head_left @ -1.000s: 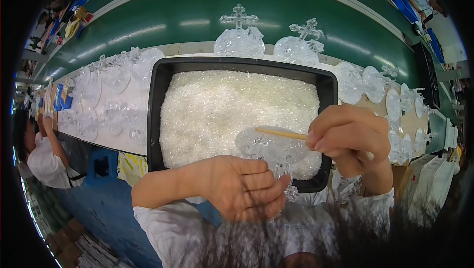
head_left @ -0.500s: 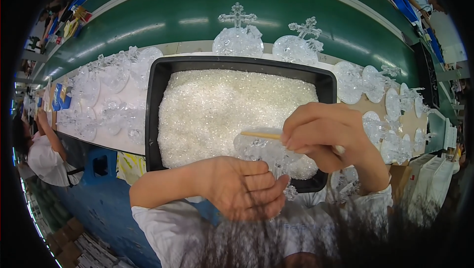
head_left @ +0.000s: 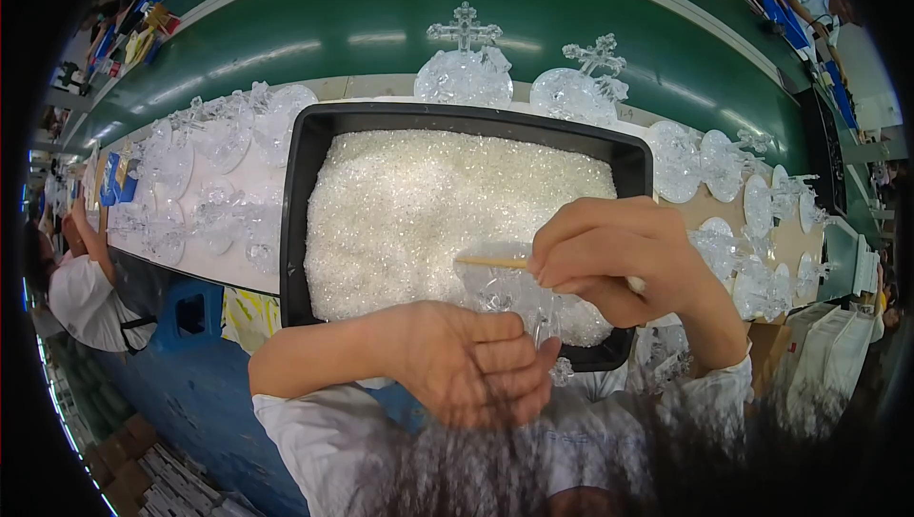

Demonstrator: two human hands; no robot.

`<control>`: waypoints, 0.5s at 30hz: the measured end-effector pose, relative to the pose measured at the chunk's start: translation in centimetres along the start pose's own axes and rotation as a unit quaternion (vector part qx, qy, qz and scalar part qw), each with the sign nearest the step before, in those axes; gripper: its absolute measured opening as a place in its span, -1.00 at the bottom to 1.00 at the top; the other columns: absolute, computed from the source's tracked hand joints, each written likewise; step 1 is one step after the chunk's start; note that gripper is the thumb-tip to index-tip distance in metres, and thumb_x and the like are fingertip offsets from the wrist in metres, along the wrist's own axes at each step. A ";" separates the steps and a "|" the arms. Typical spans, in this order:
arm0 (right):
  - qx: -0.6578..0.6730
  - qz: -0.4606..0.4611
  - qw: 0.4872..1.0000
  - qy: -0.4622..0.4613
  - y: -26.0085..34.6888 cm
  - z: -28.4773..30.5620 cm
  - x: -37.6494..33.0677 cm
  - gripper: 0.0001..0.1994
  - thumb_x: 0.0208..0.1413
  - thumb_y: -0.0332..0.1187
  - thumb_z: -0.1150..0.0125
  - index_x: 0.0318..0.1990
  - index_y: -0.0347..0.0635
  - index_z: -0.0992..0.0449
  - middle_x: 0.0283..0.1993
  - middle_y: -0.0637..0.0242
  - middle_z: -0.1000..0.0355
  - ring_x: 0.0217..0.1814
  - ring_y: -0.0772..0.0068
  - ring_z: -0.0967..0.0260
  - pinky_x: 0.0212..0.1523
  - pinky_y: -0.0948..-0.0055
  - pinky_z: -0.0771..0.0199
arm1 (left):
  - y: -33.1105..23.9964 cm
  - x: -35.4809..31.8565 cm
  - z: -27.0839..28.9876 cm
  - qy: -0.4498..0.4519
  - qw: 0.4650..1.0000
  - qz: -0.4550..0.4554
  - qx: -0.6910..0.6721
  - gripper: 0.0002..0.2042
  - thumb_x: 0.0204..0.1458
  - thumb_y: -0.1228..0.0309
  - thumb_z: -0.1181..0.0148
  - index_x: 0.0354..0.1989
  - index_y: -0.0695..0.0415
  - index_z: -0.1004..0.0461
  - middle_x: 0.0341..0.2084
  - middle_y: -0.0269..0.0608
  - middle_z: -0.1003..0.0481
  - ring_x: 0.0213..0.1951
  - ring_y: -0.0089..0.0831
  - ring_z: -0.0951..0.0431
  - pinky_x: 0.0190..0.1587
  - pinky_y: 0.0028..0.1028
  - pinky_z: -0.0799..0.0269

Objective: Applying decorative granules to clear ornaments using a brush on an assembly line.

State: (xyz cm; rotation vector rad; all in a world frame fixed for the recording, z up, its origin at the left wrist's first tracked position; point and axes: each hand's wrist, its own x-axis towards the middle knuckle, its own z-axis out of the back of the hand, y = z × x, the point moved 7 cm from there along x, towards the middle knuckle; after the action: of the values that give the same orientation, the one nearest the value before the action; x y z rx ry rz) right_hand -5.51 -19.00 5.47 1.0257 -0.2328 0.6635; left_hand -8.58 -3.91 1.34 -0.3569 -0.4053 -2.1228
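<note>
The left hand (head_left: 476, 365), at the lower middle of the frame, is curling its fingers around the lower part of a clear ornament (head_left: 497, 296). The ornament's round disc is hanging over the lower right part of the black tray (head_left: 296, 222). The right hand (head_left: 614, 255), just right of centre, is pinching a wooden stick (head_left: 490, 261) between thumb and fingers, and the stick's tip is pointing left across the disc. Whether the tip is touching the disc or hovering just above it, I cannot tell.

The likeliest trouble is the ornament slipping: smooth clear pieces are probably offering little grip, and a firm push from the stick could be tipping the disc out of the curled fingers into the tray. Too much pressure could also be scratching the surface or snapping a thin part. A sleeve or wrist bumping the rim could be spilling what lies inside.

The black tray is holding a broad bed of glittering white granules (head_left: 409, 203), spreading nearly wall to wall. At the far left, a small blue box (head_left: 116, 180) is standing near the crowded ornaments (head_left: 224, 141); its contents are too small to make out. A larger blue bin (head_left: 188, 317) is sitting at the lower left, its inside looking dark. More clear ornaments (head_left: 721, 165) are standing right of the tray.
</note>
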 end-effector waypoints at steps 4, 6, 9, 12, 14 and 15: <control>0.002 -0.021 1.000 -0.001 0.2 0.6 -0.1 -0.91 -0.01 -0.64 -0.27 -0.32 -0.34 -0.57 -0.35 0.04 -0.54 -0.37 0.24 -0.59 -0.41 0.47 -0.60 | 0.0 -0.2 -0.2 -0.008 1.000 -0.008 0.023 -0.73 0.28 0.30 0.07 -0.07 0.23 -0.45 -0.06 -0.14 -0.58 -0.02 -0.39 -0.53 0.11 -0.38 -0.44; -0.007 -0.008 1.000 -0.009 0.7 1.2 0.1 -0.93 0.02 -0.64 -0.24 -0.32 -0.34 -0.55 -0.35 0.03 -0.54 -0.38 0.25 -0.59 -0.42 0.46 -0.61 | -0.1 -0.4 -0.3 -0.013 0.999 -0.015 0.039 -0.74 0.27 0.31 0.08 -0.08 0.23 -0.44 -0.06 -0.10 -0.58 -0.03 -0.37 -0.54 0.08 -0.39 -0.46; -0.018 0.013 0.999 -0.042 1.4 2.2 -0.3 -0.94 0.08 -0.64 -0.18 -0.31 -0.35 -0.52 -0.36 0.01 -0.52 -0.40 0.27 -0.57 -0.44 0.44 -0.61 | 0.0 -0.2 -0.4 -0.023 0.997 -0.029 0.062 -0.74 0.25 0.32 0.09 -0.09 0.23 -0.43 -0.07 -0.04 -0.57 -0.05 -0.35 -0.55 0.04 -0.41 -0.48; -0.010 0.036 0.997 -0.066 2.3 2.3 -0.5 -0.93 0.12 -0.66 -0.10 -0.29 -0.35 -0.49 -0.35 0.02 -0.51 -0.44 0.28 -0.55 -0.47 0.44 -0.60 | -0.3 -0.5 -0.4 -0.032 0.995 -0.038 0.087 -0.75 0.23 0.32 0.10 -0.11 0.22 -0.43 -0.07 0.02 -0.56 -0.07 -0.32 -0.57 0.00 -0.42 -0.50; -0.005 0.044 0.996 -0.074 2.4 2.4 -0.5 -0.91 0.14 -0.67 -0.07 -0.28 -0.35 -0.48 -0.35 0.03 -0.50 -0.45 0.28 -0.54 -0.48 0.44 -0.59 | -0.2 -0.4 -0.4 -0.043 0.997 -0.034 0.056 -0.75 0.20 0.33 0.11 -0.09 0.22 -0.39 -0.08 0.08 -0.55 -0.09 -0.31 -0.57 -0.02 -0.45 -0.51; -0.021 0.043 0.997 -0.054 2.2 2.0 -0.3 -0.92 0.16 -0.67 -0.05 -0.28 -0.35 -0.47 -0.34 0.04 -0.49 -0.46 0.28 -0.53 -0.49 0.44 -0.59 | -0.1 -0.3 -0.2 -0.054 0.998 -0.029 0.027 -0.74 0.17 0.34 0.13 -0.08 0.21 -0.36 -0.09 0.14 -0.54 -0.11 -0.30 -0.58 -0.05 -0.47 -0.51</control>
State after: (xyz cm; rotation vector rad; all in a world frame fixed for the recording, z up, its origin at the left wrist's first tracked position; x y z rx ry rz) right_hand -6.86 -20.01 7.96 1.0177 -0.3854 0.6784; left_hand -8.49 -3.69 1.01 -0.4341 -0.5411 -2.1509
